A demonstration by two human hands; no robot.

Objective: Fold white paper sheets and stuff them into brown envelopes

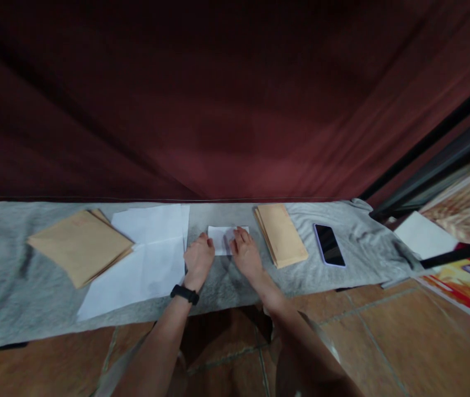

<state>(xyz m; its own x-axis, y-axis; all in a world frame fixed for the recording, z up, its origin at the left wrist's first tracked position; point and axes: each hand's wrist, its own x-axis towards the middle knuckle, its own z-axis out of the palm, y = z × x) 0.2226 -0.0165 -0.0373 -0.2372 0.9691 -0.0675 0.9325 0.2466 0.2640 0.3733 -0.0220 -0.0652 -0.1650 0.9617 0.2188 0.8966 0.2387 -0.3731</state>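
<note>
A small folded white sheet of paper (220, 241) lies on the grey cloth in front of me. My left hand (199, 258), with a dark band on its wrist, is closed with curled fingers at the paper's left edge. At the paper's right part is my right hand (246, 256), its bent fingers pressed together on the sheet. Left of my hands are larger loose white sheets (148, 270), one with a crease across it. Close by on the right lies a stack of narrow brown envelopes (282, 234).
More brown envelopes (80, 245) overlap the white sheets at the left. A phone with a lilac case (329, 245) lies right of the narrow stack. The grey cloth (227, 286) covers a long narrow surface, with a dark red curtain (227, 121) behind and dark metal bars (433, 135) at the right.
</note>
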